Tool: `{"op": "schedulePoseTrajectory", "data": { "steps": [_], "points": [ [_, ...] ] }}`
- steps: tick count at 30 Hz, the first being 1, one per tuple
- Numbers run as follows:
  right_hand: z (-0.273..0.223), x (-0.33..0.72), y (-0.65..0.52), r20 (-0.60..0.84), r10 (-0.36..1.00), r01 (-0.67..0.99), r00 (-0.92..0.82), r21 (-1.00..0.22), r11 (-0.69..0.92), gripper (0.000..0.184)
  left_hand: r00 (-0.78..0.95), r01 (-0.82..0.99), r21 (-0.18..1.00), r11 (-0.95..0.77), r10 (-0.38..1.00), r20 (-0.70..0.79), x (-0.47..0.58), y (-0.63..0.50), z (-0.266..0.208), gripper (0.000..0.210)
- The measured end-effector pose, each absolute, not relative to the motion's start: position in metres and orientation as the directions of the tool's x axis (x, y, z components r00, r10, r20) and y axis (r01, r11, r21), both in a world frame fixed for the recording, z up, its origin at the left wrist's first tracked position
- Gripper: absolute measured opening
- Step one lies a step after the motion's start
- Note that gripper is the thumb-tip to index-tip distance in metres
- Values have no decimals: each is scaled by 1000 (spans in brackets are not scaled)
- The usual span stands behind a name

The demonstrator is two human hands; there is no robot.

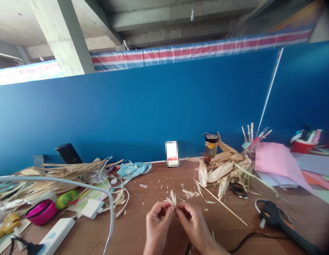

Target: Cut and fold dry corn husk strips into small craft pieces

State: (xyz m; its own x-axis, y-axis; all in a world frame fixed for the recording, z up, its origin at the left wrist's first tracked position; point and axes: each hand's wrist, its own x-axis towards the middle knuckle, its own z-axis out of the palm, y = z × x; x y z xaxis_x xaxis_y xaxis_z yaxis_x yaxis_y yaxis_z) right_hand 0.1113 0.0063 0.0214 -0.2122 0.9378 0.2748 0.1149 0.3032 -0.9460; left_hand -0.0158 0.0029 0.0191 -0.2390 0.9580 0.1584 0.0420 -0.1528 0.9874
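Observation:
My left hand (160, 219) and my right hand (189, 219) meet above the front middle of the brown table, fingertips pinched together. Between them stands a small bundle of pale corn husk pieces (173, 199), its pointed tips fanning upward like petals. Both hands grip its base, which the fingers hide. Just beyond lie cut husk scraps (191, 193). A thin wooden stick (224, 205) lies slanted to the right of my right hand. Farther back on that side rests a heap of dried corn husks (228, 166), with black-handled scissors (238, 190) at its front edge.
A black glue gun (281, 223) with its cord lies at right. On the left are a white power strip (57, 237), a white cable (111, 212), a pink round case (41, 212) and blue ribbon (134, 169). A lidded jar (211, 148) stands before the blue partition (154, 109).

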Motion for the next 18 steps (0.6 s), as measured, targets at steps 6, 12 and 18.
{"op": "schedulePoseTrajectory", "data": {
  "steps": [6,12,18],
  "points": [
    [19,112,7,290,933,125,-214,-939,321,26,-250,166,973,-160,948,198,-16,1,20,19],
    [19,113,8,314,927,145,-203,-927,346,25,-237,248,955,-166,945,225,-17,0,21,20],
    [21,114,8,357,914,215,-190,-894,394,24,-215,275,949,-150,953,213,-16,1,21,21]
  ]
}}
